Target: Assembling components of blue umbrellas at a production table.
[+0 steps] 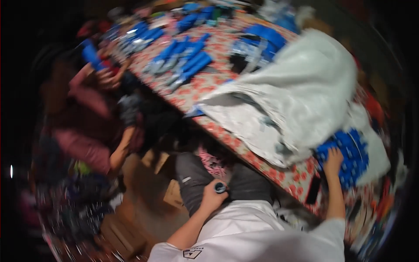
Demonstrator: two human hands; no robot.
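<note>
My left hand (pixel 212 198) is closed around a small dark cylinder (pixel 220 187) with a round, pale-rimmed end, held above my lap. The rest of the cylinder is hidden in the fist. Out to the right, my right hand (pixel 333 160) reaches onto a blue heap with small white marks (pixel 351 153); its fingers look stretched out over the near left side. Blur hides what the heap is made of. Beside it, a large white sack (pixel 310 87) lies on the table with its mouth toward me.
The table has a red-flowered cover (pixel 220 129). Blue tube-shaped pieces (pixel 179 56) lie in rows across it, and a dark phone-like slab (pixel 313 190) is at the near edge. To the left, another person (pixel 94 113) holds up a blue tube (pixel 91 54). Cardboard boxes (pixel 120 236) stand on the floor.
</note>
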